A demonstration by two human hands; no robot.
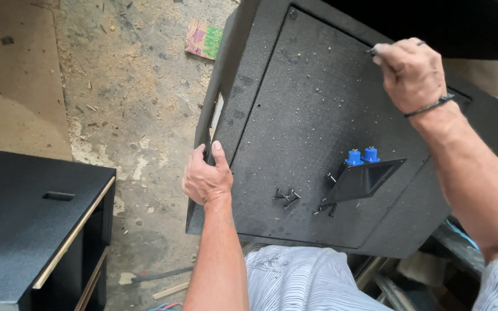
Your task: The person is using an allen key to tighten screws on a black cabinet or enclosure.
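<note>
Gripping the left edge of the black textured speaker cabinet [341,132], the left hand [206,178] is curled, fingers wrapped round the side and thumb lying flat on the face of the recessed back panel [312,115]. The right hand [410,75] sits at the panel's far upper corner, closed on a thin dark tool or screw [371,50] whose tip points left toward that corner; what it is exactly is too small to tell. Loose black screws [286,197] lie on the panel's lower part, nearer the left hand than the right, just left of the angled connector plate [364,179] with its two blue sockets [361,156]. A second black cabinet [24,230] stands well apart on the sawdust-covered floor [134,103]
</note>
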